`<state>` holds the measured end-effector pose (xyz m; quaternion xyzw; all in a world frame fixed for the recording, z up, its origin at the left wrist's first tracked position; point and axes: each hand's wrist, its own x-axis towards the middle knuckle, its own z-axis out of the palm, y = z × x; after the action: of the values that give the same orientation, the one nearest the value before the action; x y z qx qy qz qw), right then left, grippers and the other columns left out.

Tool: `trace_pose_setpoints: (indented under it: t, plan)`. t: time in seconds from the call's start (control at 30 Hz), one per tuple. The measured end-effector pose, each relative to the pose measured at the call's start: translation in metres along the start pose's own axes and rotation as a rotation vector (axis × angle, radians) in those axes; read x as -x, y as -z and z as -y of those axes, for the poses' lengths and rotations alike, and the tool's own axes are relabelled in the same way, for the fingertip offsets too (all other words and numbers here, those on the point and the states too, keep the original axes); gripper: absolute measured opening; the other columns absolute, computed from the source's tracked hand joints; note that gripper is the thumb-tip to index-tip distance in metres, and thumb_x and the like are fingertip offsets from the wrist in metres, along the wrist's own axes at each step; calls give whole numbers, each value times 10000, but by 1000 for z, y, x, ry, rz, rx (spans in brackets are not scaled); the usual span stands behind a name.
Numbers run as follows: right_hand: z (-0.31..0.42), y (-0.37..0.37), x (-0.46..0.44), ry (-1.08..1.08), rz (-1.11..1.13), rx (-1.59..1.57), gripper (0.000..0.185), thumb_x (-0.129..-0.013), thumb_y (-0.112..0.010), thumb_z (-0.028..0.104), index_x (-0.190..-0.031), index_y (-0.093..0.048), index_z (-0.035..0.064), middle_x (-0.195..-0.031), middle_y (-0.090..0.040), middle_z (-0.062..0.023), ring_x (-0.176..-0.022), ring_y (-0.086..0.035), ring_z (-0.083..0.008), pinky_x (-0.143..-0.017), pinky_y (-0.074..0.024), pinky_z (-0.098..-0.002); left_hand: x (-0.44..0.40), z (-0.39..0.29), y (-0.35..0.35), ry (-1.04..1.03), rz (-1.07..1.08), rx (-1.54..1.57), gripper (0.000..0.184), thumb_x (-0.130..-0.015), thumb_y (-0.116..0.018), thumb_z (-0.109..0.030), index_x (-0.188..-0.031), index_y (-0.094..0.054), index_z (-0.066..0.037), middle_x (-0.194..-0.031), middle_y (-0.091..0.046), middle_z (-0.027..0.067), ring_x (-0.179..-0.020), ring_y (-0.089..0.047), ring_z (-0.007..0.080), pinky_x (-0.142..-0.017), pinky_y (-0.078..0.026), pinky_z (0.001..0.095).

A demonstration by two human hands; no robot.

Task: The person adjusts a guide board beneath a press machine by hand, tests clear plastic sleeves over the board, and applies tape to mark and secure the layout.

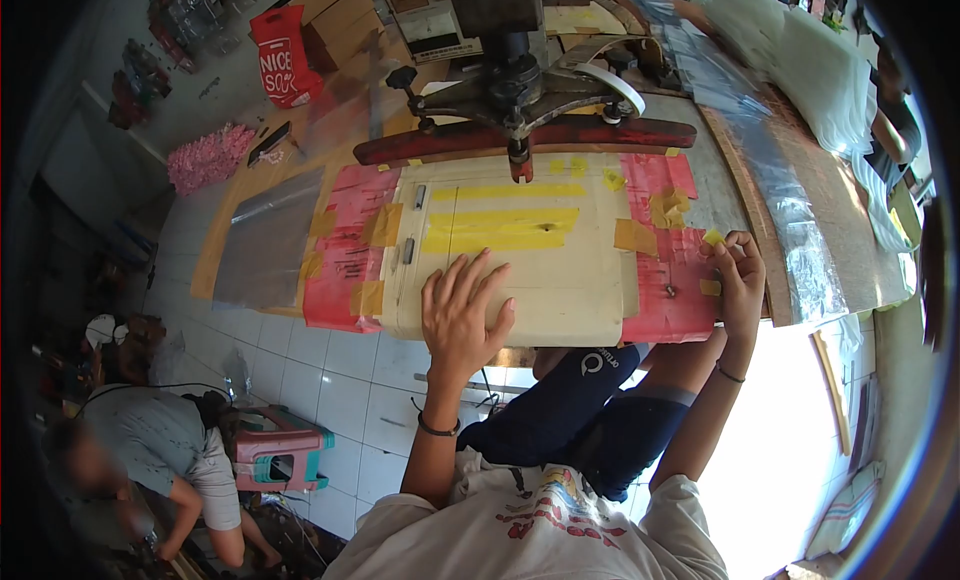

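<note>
From over here, I see a red and green stool (285,443) on white floor tiles (345,410). Far right of the stool, bright light (755,420) shines.

A red bag (285,65) stands beside cardboard boxes (342,30), a stool (283,442) on the tiled floor (345,410)

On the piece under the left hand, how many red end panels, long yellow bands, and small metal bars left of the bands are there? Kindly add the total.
Red end panels: 2
Long yellow bands: 2
Small metal bars: 2
Total: 6
</note>
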<state>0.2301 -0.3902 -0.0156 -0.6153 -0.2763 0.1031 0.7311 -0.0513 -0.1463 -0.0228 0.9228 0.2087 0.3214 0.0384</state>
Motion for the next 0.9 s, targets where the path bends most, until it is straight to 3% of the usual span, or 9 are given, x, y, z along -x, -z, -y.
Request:
trace_pose_setpoints:
  t: [0.57,0.73,0.9]
  plan:
    - [10,-1,6,-85,-33,94,112,-970,-608,85,-964,-501,55,-846,-656,-34,-751,-597,-63,-717,-462,-203,-7,0,-7,16,10,-62,403,-838,-545,-368,-1110,-746,-147,-1259,-670,77,-1161,-592,327,-1042,-368,460]
    - [9,-7,6,-52,-141,95,220,-882,-688,149,-920,-509,26,-800,-667,-93,-710,-616,-107,-640,-462,-220,-4,2,-10,35,18,-98,395,-838,-539,-396,-1112,-755,-211,-1265,-673,22,-1162,-598,273,-1044,-385,460]
    - [10,-4,6,-49,-76,74,242,-890,-690,175,-922,-499,29,-785,-651,-92,-670,-573,-95,-620,-450,-222,-5,2,-10,26,19,-94,422,-856,-506,-412,-1091,-754,-163,-1229,-686,62,-1139,-601,319,-1030,-387,462]
